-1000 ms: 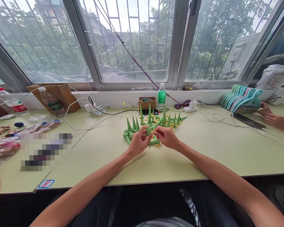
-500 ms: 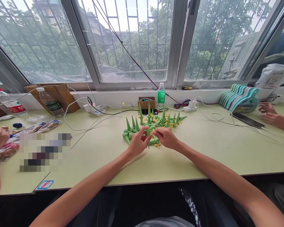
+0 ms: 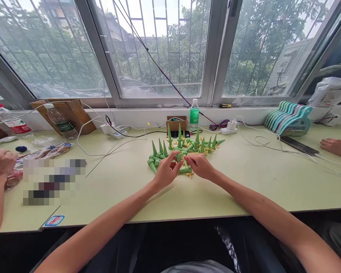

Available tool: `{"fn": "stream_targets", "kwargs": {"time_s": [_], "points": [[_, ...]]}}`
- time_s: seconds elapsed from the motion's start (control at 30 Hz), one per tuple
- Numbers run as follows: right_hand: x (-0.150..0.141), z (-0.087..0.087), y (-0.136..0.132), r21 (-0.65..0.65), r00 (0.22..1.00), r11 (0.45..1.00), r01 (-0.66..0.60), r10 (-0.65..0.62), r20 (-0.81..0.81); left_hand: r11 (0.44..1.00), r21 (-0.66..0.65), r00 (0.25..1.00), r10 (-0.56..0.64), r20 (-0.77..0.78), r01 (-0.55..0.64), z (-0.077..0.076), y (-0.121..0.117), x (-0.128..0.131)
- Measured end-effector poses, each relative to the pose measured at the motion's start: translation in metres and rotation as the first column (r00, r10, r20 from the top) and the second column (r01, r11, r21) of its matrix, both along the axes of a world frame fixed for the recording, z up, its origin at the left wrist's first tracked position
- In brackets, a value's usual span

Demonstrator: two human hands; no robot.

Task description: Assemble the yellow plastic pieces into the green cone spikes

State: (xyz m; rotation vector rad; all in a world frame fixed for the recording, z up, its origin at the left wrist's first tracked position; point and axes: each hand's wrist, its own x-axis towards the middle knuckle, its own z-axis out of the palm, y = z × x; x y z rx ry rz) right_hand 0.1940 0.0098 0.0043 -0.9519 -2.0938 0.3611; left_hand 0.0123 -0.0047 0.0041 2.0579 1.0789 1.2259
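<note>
A heap of green plastic cone spikes with small yellow fittings lies on the pale green table; some stand upright, some lie flat. My left hand and my right hand meet at the near edge of the heap. Both pinch one green cone piece between their fingertips, just above the table. A loose yellow fitting lies right under my right hand.
Another person's hand rests at the far left by snack packets; a second person's hand lies at the far right near a phone. Bottles, a power strip, cables, a small cardboard box and stacked teal hangers line the window side.
My hands stay at the heap, fingers shifting slightly on the green piece. The person at left brought a hand onto the table; the person at right drew theirs back.
</note>
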Motion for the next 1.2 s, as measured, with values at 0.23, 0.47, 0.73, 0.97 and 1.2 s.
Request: {"fn": "stream_targets", "kwargs": {"time_s": [0.23,0.47,0.73,0.97,1.2], "points": [[-0.0004,0.0029,-0.0011,0.006,0.997,0.999,0.037,-0.037,-0.061,0.998,-0.035,0.999,0.052,0.013,-0.051,0.0039,-0.0007,0.0009],[0.0009,0.0040,-0.0022,-0.003,0.997,1.000,0.001,-0.001,-0.073,0.998,-0.027,0.998,0.061,-0.015,-0.062,0.0051,-0.0005,-0.0002],[0.0000,-0.0005,0.0006,0.003,0.996,0.998,-0.067,0.067,-0.055,0.999,0.025,0.995,0.034,-0.098,-0.032,0.0049,-0.0014,-0.0020],[0.0000,-0.0025,-0.0003,0.003,0.999,0.999,-0.052,0.052,0.010,0.998,0.053,0.996,0.040,-0.075,-0.036,0.0058,-0.0017,-0.0010],[0.0002,-0.0020,-0.0018,0.009,0.998,0.999,-0.047,0.046,0.044,0.998,0.052,0.995,0.047,-0.086,-0.042,0.0061,-0.0022,-0.0011]]}}
